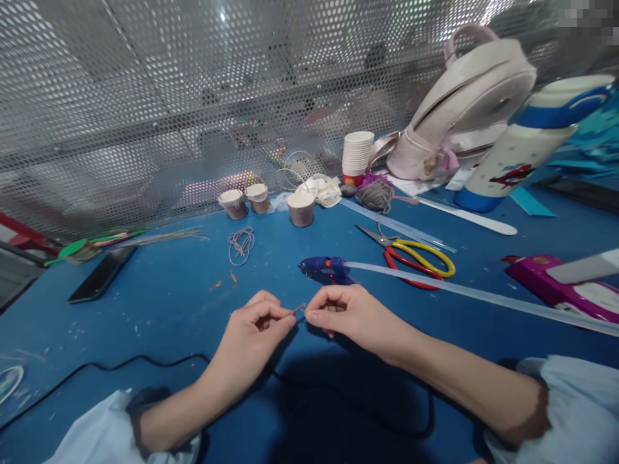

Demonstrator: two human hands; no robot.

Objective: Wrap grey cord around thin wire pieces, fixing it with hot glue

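My left hand point(255, 328) and my right hand point(345, 314) meet over the blue table point(159, 303), fingertips almost touching. Both are closed in a pinch on a tiny thin piece, like a bit of string or wire point(300, 309), stretched between them. A blue hot glue gun point(326, 269) lies just beyond my right hand, with a long clear glue stick point(464, 293) running out to the right. Its black cord point(120, 364) trails under my forearms.
Scissors with red and yellow handles point(418, 256) lie right of the glue gun. Small wrapped cups point(261, 201), a coil of string point(240, 243), a stack of paper cups point(356, 156), grey yarn point(374, 193), a pink bag point(467, 103), a bottle point(522, 151) and a black phone point(101, 274) surround the work area.
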